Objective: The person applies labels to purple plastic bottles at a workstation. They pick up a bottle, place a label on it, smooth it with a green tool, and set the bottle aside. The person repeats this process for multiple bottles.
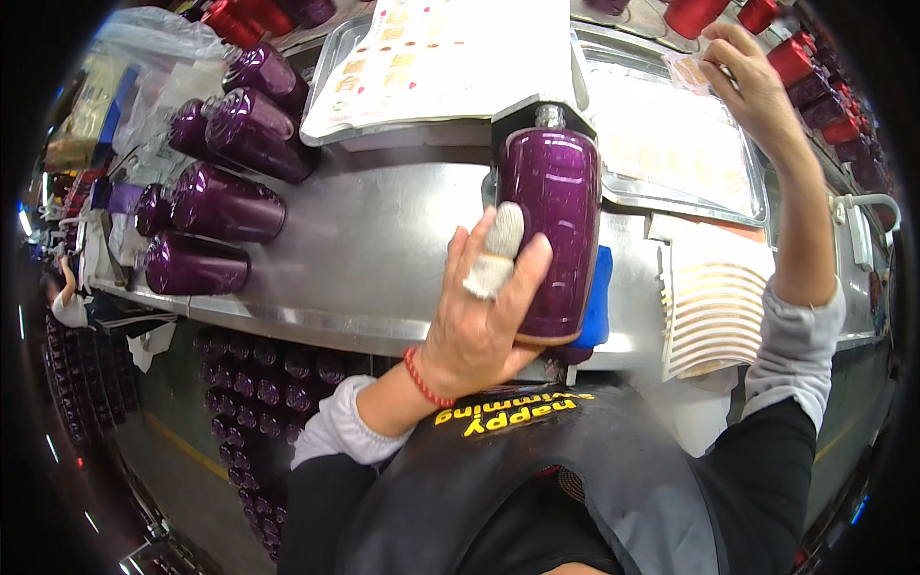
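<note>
A large glossy purple bottle point(552, 230) lies on its side in a dark metal holder point(514, 108), its clear neck pointing away from me. My left hand point(478, 309) rests against the bottle's lower left side, with a pale fabric cover on one finger. Under the bottle's right edge shows a blue cloth point(596, 298). At the upper right, my right hand point(747, 79) pinches a small translucent decal piece point(688, 72) above a metal tray point(755, 212) that holds printed sheets point(661, 144).
Several purple bottles point(226, 201) lie at the left of the steel table point(359, 237). Another tray point(313, 129) bears a printed decal sheet point(445, 65). Striped paper strips point(719, 302) sit at the right edge. Red bottles point(790, 57) stand beyond. A person point(68, 305) is far left.
</note>
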Available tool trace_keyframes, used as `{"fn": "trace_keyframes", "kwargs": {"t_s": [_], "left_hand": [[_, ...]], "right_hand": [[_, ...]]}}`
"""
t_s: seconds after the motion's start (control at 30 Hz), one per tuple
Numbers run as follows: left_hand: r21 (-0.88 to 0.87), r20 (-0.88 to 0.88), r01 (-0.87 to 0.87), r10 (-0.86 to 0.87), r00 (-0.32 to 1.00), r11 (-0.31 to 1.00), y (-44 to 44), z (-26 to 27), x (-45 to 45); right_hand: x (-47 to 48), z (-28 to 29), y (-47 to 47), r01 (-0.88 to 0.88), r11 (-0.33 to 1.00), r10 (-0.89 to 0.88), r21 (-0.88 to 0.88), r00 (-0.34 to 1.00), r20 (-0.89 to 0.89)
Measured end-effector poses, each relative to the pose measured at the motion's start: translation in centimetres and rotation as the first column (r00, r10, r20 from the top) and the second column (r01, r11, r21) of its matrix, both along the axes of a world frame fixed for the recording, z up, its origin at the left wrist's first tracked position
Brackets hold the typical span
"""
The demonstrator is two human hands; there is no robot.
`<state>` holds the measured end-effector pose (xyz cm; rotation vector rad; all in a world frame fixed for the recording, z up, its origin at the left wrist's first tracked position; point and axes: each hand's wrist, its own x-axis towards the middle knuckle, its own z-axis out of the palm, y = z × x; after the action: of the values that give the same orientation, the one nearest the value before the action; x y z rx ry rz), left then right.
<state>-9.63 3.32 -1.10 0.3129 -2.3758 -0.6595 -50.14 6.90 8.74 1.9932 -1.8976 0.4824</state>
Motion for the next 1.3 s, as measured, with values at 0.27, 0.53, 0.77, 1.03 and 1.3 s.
{"fn": "trace_keyframes", "kwargs": {"t_s": [0.27,0.53,0.77,1.03,1.3], "left_hand": [[-0.041,-0.115,-0.021,0.016,0.993,0.999,0.1,-1.2,-0.1],[-0.02,-0.02,0.014,-0.014,1.0,1.0,-0.1,-0.7,1.2],[0.57,-0.203,0.137,-0.023,0.979,0.81,0.9,0.3,0.5],[0.463,-0.125,0.03,0.031,0.992,0.886,1.4,-0.1,-0.3],[0.543,-0.131,0.054,0.021,0.991,0.838,1.5,0.0,-0.3]], "right_hand": [[11.1,10.1,5.2,-0.395,0.91,0.408,0.129,0.908,-0.094],[15.3,7.9,2.6,-0.475,0.842,0.417,0.257,0.874,0.251],[16.1,0.2,0.5,-0.297,0.941,0.218,0.161,0.898,0.382],[15.8,-1.2,-0.4,-0.289,0.949,0.217,0.127,0.888,0.406],[15.7,-1.5,-0.8,-0.31,0.946,0.245,0.091,0.872,0.423]]}}
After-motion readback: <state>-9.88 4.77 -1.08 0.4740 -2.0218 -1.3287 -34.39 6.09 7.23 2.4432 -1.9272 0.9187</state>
